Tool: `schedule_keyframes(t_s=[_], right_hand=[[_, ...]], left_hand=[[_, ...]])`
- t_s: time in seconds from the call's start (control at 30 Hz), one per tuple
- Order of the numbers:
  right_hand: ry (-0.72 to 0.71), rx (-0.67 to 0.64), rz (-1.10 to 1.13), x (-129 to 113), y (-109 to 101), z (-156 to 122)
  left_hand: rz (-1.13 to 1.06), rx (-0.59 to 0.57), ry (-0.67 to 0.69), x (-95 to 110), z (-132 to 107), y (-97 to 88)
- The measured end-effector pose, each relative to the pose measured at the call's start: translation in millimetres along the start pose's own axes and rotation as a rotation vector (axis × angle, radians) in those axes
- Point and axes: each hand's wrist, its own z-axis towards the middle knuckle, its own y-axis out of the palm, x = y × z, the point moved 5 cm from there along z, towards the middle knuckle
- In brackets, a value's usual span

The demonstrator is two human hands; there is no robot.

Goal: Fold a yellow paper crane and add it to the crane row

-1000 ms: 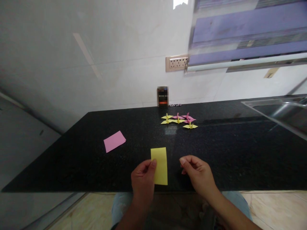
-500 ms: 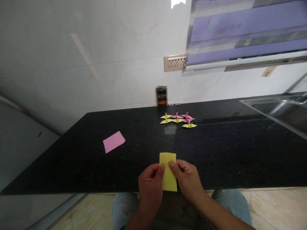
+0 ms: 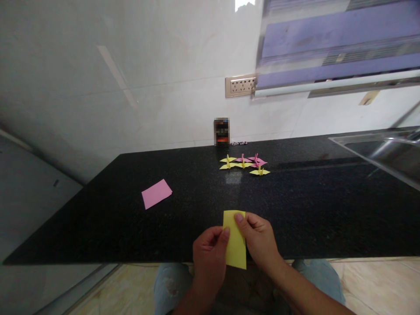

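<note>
- The yellow paper [image 3: 235, 245] is held up between both hands, over the near edge of the black counter [image 3: 295, 210].
- The left hand [image 3: 210, 251] pinches its left side.
- The right hand [image 3: 259, 240] pinches its top right part.
- A pink paper [image 3: 156, 194] lies flat, well apart on the left.
- Small paper cranes [image 3: 244, 165] sit farther back.

The bare left hand [image 3: 210, 251] sits low in the view at 6 o'clock. Its fingers are curled into a loose fist and its thumb [image 3: 225, 235] reaches toward 1 o'clock, pinched down. The bare right hand [image 3: 259, 240] is just beside it at its 2 o'clock, its thumb tip aimed at 10 o'clock and likewise pinched. The left forearm [image 3: 193, 302] rises from 6 o'clock, the right forearm [image 3: 305, 294] from 5 o'clock.
</note>
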Motion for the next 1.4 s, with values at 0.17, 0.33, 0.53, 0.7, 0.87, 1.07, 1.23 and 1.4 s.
schedule_keyframes(t_s=[0.17,0.33,0.53,0.7,0.87,1.07,1.23,1.4], right_hand=[[0.036,0.014,0.098,7,-4,7],[-0.062,0.062,0.054,-3,-6,10],[-0.052,0.040,-0.039,-5,-3,3],[0.015,0.055,0.084,-5,-5,8],[0.103,-0.119,0.055,-1,12,2],[0.078,-0.084,0.039,7,14,-4],[0.040,-0.072,0.013,10,11,-3],[-0.027,-0.037,-0.129,13,8,-3]], left_hand=[[0.017,-0.002,-0.014,-1,-1,0.3],[0.024,0.018,-0.022,-2,1,-1.5],[0.028,0.012,-0.010,-3,0,-1.4],[0.010,0.020,0.000,-1,0,-0.6],[0.057,0.097,0.073,8,4,-4.8],[0.147,0.123,0.185,12,12,-3.5],[0.168,0.135,0.221,13,18,-2.4],[0.136,0.144,0.237,19,23,-3.3]])
